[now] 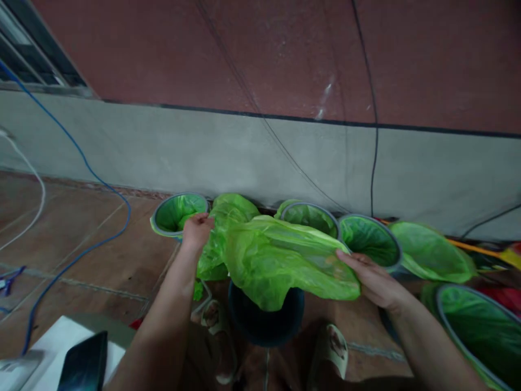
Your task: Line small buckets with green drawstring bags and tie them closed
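A thin green plastic bag [280, 255] is stretched sideways between my two hands. Its left part is gathered near my left hand [197, 231], whose closed fingers grip it. At the other end, my right hand [374, 277] pinches the bag's edge between thumb and fingers. Directly beneath hangs the bag's lower fold, partly covering the mouth of a dark round bin [266, 323] that stands between my feet. More crumpled green plastic [234, 209] lies behind the bag, close to my left hand; where one piece ends and the other begins is unclear.
Along the wall stand several bins lined with green bags, including a left bin [179, 214], a right bin [370, 241] and a near-right bin [480, 326]. A blue cable [81, 152] crosses the floor at left. A phone [83, 361] lies on a white box [61, 331].
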`<state>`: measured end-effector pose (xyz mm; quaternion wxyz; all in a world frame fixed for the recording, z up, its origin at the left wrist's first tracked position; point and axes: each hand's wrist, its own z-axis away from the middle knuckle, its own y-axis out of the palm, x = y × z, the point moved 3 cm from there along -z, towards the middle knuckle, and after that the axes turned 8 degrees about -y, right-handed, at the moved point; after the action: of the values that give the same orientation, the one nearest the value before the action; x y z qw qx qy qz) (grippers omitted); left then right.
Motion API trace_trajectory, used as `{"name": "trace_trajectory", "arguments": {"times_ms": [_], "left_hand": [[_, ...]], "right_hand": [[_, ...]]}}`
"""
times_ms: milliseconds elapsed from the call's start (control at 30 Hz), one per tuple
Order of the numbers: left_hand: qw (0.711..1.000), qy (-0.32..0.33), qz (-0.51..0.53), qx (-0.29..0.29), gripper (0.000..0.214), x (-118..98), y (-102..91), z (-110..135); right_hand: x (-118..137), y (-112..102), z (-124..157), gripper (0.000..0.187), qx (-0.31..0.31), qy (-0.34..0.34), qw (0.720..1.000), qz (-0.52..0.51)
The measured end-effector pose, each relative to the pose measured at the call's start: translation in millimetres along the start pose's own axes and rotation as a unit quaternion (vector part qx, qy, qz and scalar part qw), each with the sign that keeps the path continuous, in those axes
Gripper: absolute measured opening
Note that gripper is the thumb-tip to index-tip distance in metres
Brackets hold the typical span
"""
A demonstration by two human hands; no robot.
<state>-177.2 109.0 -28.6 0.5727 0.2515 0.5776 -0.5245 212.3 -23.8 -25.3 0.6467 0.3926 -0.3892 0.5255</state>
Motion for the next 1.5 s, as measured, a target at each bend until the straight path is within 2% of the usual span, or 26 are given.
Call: {"name": "trace_trajectory", "arguments": {"times_ms": [33, 133, 233, 300, 433, 500, 567, 600, 667, 767, 833, 933, 1067, 1133, 1233, 1333, 1433, 1500], "left_hand": [[1.0, 0.016, -0.001, 0.023, 0.049, -4, 10.5, 7], [0.98, 0.061, -0.081, 0.172, 0.065, -10, 48.4, 38], [0.929, 0.091, -0.23, 0.276, 0.079, 0, 80.8, 70], [0.897, 0.121, -0.267, 0.332, 0.074, 7, 97.6, 88], [0.867, 0.135, -0.14, 0.459, 0.058, 1, 115.9, 119], [0.845, 0.148, -0.073, 0.509, 0.059, -11, 117.7, 136], [0.819, 0.183, -0.055, 0.541, 0.067, -21, 119.3, 155], [0.815, 0.199, -0.062, 0.541, 0.073, -24, 121.2, 163], [0.836, 0.213, -0.096, 0.497, 0.07, -22, 127.6, 172], [0.874, 0.189, -0.153, 0.42, 0.03, -8, 139.6, 169], [0.879, 0.167, -0.158, 0.417, 0.02, -2, 143.2, 160], [0.888, 0.134, -0.125, 0.421, 0.026, -4, 134.7, 140], [0.901, 0.09, -0.071, 0.418, 0.03, -16, 114.5, 123], [0.915, 0.088, -0.052, 0.39, 0.03, -19, 108.8, 118], [0.945, 0.113, -0.042, 0.303, 0.032, -22, 107.7, 114], [0.96, 0.166, -0.06, 0.22, 0.034, -24, 113.3, 120], [0.959, 0.201, -0.094, 0.178, 0.033, -23, 122.5, 134], [0.957, 0.204, -0.111, 0.175, 0.032, -21, 128.6, 143]], "right_hand": [[-1, 5, 4, 0.035, 0.001, 0.004, 1.0, -0.022], [1, 18, 8, 0.04, 0.009, -0.022, 0.997, -0.072], [2, 24, 9, 0.049, 0.041, -0.049, 0.995, -0.079], [3, 27, 10, 0.054, 0.069, -0.055, 0.992, -0.086], [4, 36, 10, 0.054, 0.117, -0.055, 0.98, -0.154], [5, 40, 8, 0.05, 0.127, -0.056, 0.969, -0.205], [7, 44, 5, 0.047, 0.124, -0.067, 0.96, -0.241], [7, 46, 3, 0.047, 0.121, -0.074, 0.958, -0.249], [8, 49, 0, 0.05, 0.108, -0.089, 0.959, -0.248], [7, 48, -6, 0.047, 0.041, -0.116, 0.968, -0.217], [7, 40, -9, 0.037, -0.041, -0.125, 0.975, -0.18], [12, 20, -12, 0.027, -0.141, -0.103, 0.975, -0.136], [26, -10, -14, 0.031, -0.178, -0.106, 0.965, -0.162], [28, -17, -13, 0.031, -0.195, -0.112, 0.957, -0.182], [18, -3, -8, 0.032, -0.172, -0.099, 0.968, -0.155], [2, 34, 3, 0.04, -0.09, -0.116, 0.988, -0.042], [-8, 72, 12, 0.041, 0.005, -0.169, 0.984, 0.063], [-11, 83, 14, 0.042, 0.029, -0.195, 0.972, 0.125]]}}
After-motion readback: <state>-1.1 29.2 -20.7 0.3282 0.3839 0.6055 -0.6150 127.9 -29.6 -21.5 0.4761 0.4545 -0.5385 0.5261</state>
